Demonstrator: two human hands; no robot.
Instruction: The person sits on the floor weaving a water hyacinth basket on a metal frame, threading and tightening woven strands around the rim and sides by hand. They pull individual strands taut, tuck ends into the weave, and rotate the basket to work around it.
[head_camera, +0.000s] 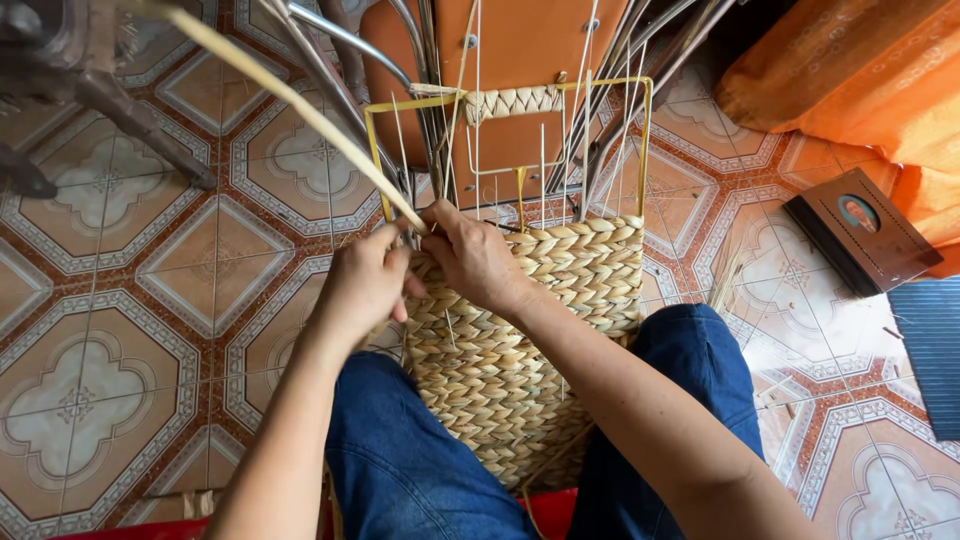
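At the bottom of the frame, the person's knees in blue jeans (400, 460) are bracketing a woven basket panel (520, 340), apparently so that the piece is staying put while both hands are busy at its upper edge. The panel is running up the middle of the frame from between the thighs, its plaited pale straw rows already filling the lower half of a yellow wire frame (645, 150).

Just above, at centre frame, the left hand (365, 285) is curling its fingers together around a long pale fibre strand (300, 110), pinching it where it meets the top woven row; the strand is sweeping away toward the upper left, likely held taut so the next turn lies tight. The right hand (475, 255) is pressing down beside it, touching the left, fingers closed against the weave edge; whether it is nipping the strand too I cannot tell.

Farther up, thin upright stakes (543, 165) are rising from the weave, giving the strand something to pass around, and a short braided band (512, 102) is wrapping the frame's top bar. Behind that, an orange panel with metal legs (520, 45) is standing on the patterned tile floor (120, 330). At the upper right, orange cloth (860, 70) is lying near a dark flat book-like object (860, 240).
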